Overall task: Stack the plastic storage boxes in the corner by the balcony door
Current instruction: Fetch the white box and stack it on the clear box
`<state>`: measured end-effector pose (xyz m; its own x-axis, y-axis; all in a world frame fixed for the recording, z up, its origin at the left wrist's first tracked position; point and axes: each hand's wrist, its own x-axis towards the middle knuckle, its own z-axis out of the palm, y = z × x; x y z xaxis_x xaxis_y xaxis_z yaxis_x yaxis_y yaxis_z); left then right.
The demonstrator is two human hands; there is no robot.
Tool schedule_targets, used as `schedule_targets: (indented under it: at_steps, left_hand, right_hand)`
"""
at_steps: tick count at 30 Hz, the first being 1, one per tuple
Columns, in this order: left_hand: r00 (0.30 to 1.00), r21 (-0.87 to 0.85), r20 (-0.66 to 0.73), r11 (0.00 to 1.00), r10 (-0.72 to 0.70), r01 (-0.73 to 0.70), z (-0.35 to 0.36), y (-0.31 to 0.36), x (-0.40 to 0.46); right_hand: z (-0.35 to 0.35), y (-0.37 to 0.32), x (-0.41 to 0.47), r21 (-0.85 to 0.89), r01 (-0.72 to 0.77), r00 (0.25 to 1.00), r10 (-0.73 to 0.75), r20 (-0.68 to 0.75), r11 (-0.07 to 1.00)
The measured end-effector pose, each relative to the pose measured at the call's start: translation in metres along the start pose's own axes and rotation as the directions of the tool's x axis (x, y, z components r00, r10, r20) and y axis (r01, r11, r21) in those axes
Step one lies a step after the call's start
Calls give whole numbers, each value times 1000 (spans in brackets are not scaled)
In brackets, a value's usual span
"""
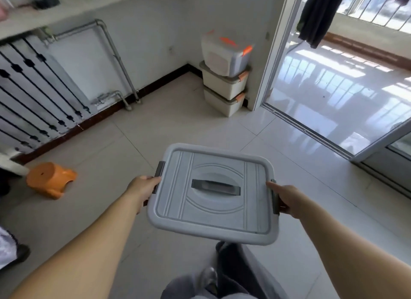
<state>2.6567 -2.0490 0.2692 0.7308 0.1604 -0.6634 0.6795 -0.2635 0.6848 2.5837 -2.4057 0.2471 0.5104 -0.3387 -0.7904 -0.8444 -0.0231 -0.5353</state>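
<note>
While held above floor (182, 129), grey box (213, 194) is gripped at side latches by left hand (142, 188) and right hand (287, 199); three-box stack (224, 74) seen in corner.

Shelf items (45, 0) blurred, edge-cropped.

The grey box (212, 193) between my fingers (145, 183) is matt, ridged plastic with a darker smooth handle, while beyond it the stacked boxes (224, 74) look milky plastic with orange clips, on glossy floor tiles (178, 125), left of them painted metal pipes (115, 54).
</note>
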Motion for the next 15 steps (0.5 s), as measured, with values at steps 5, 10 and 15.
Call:
schedule_targets:
  at_steps: [5,10,15]
  left_hand:
    - [1000,6,29,1000,10,-10,12,75,85]
    - [1000,12,17,1000,-20,19,14,164,165]
    - [999,2,8,999,50,-50,4,263,235]
  right_hand:
    - [6,-88,68,2,5,1000,-5,-24,1000]
    - [8,-205,136,-16,13,1000,-13,-22,1000]
    - [12,-327,180,-16,78,997,-78,-13,997]
